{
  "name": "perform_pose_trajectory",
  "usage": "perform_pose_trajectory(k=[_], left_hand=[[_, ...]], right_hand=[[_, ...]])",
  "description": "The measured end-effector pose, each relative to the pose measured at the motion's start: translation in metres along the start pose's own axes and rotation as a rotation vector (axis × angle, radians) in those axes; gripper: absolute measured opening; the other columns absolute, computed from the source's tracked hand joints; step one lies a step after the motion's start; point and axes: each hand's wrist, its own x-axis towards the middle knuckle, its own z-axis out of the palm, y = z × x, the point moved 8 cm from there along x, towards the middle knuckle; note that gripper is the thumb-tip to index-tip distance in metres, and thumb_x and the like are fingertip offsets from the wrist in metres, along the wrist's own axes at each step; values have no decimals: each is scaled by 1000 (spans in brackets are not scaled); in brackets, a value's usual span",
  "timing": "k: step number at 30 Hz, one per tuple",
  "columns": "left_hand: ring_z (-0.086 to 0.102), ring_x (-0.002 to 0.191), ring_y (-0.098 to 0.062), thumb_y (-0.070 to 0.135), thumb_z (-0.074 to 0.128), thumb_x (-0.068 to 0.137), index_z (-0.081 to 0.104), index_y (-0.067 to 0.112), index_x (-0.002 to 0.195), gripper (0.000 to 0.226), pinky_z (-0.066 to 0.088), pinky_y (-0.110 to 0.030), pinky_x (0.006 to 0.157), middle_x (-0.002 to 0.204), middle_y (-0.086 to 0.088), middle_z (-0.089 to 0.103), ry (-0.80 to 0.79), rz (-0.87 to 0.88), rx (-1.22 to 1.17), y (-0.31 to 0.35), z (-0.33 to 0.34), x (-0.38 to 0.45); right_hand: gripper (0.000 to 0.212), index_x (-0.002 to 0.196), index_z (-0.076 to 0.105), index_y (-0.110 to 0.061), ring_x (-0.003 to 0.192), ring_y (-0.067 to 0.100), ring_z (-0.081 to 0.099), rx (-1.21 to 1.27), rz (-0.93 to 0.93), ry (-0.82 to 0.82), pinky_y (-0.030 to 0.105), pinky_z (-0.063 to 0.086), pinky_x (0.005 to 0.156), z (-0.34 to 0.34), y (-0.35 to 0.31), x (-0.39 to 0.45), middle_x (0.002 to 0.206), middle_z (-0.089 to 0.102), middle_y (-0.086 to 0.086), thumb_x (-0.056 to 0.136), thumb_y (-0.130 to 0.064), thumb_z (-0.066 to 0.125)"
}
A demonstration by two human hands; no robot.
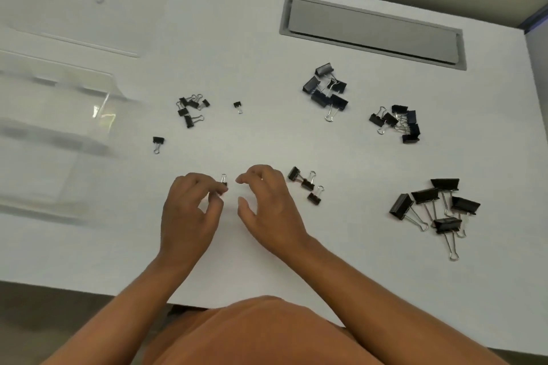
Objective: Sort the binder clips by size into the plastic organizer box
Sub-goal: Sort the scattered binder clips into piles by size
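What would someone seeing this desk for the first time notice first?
Probably the two hands at the near middle of the white desk: the left hand pinches a tiny binder clip, while the right hand hovers beside it with loosely curled fingers, holding nothing. Next come the black clip piles, with the biggest clips at the near right. A clear plastic box sits blurred at the left edge.

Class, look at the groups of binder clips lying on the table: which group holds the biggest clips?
The group at the near right, right of the right hand. Its clips have the widest black bodies and longest wire handles.
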Motion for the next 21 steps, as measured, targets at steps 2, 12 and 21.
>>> perform_pose_trajectory(k=[2,12,21], left_hand=[[57,95,-19,-6,64,90,76,15,95,24,52,-35,72,97,2,69,0,-9,21,-23,-13,-1],[53,102,-27,-4,71,87,76,12,102,22,34,-21,86,100,-5,64,20,55,120,-102,-50,28],[55,107,-27,20,60,93,70,18,117,26,43,-41,92,114,-3,54,-98,111,104,-131,-39,31]], right_hand=[[41,132,61,-17,126,21,48,-33,-3,-18,33,44,106,19,-11,5,134,52,3,92,-23,68],[44,129,64,-23,114,17,50,-174,154,78,36,45,94,58,-28,35,123,57,-6,88,-40,67],[16,114,71,-20,109,21,53,-258,67,155,40,45,94,66,-23,20,118,58,-3,99,-26,69]])
